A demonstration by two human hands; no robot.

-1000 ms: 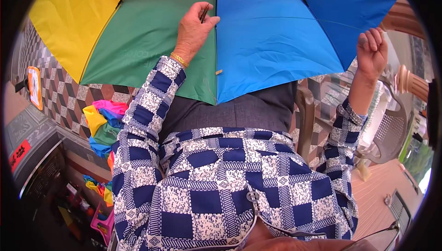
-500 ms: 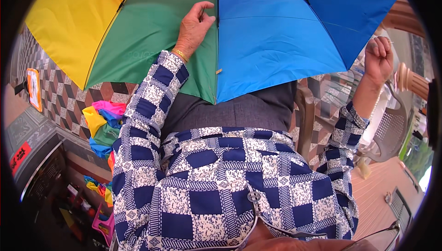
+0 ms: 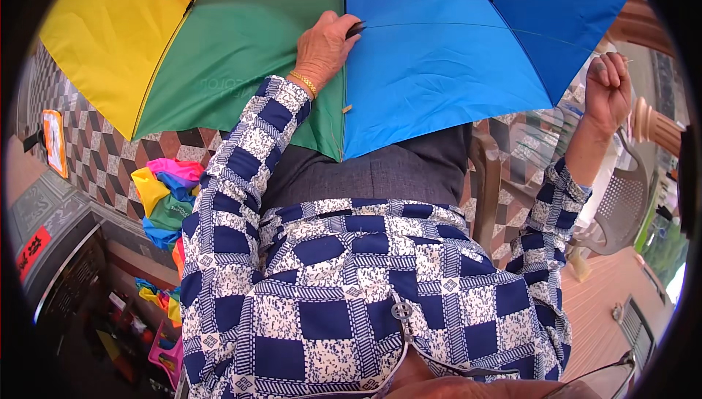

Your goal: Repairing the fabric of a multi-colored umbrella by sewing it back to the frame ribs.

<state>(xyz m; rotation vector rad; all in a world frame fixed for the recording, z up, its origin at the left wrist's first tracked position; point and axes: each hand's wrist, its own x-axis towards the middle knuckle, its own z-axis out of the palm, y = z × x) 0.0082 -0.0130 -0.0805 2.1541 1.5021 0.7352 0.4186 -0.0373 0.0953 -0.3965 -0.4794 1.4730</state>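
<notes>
A rainbow-coloured umbrella [image 3: 446,73] is spread open across my lap, its yellow, green and blue panels facing me. My left hand [image 3: 320,49] is closed at the seam between the green and light blue panels, pinching the umbrella by a dark piece at its rib. Out to the right, my right hand [image 3: 608,93] is raised with its fingers closed on a thin sewing needle [image 3: 628,61], only its tip showing. A fine thread [image 3: 439,24] runs taut over the blue panels between both hands. Below my left hand, a small tan tab [image 3: 347,108] sits on the seam.
Bundled colourful fabric [image 3: 167,205] lies on the patterned tile floor [image 3: 95,147] at left. A pink basket [image 3: 164,355] stands lower left. On the right are a brown plastic chair [image 3: 621,198] and a turned column [image 3: 647,127]. A chair arm [image 3: 484,187] is beside my hip.
My left hand has moved right onto the seam and closed on the dark piece there. My right hand has shifted slightly right, with the thread drawn tight.
</notes>
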